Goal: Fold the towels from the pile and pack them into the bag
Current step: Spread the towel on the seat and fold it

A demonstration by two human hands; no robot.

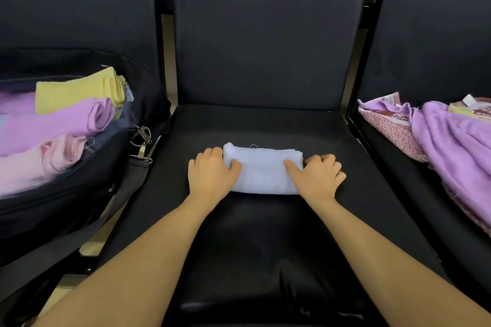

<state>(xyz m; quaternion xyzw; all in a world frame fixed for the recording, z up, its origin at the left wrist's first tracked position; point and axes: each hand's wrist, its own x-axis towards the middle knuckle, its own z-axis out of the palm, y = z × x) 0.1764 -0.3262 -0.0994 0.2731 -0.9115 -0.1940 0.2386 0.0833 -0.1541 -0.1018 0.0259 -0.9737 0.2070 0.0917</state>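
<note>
Both hands [212, 175] [317, 176] grip folded towel [261, 172]; bag [79, 194] left; pile [457, 146] right.

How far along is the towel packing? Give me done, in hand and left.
Done: folded yellow towel, purple towel and pink towel already lie in the open bag. In hand: the left hand and right hand grip the ends of a folded white towel on the middle seat. Left: packing it, then the unfolded pile on the right seat.

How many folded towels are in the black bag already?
3 show: a folded yellow towel at the back, a folded purple towel in the middle, a folded pink towel nearest. The open black bag may hide more underneath.
</note>
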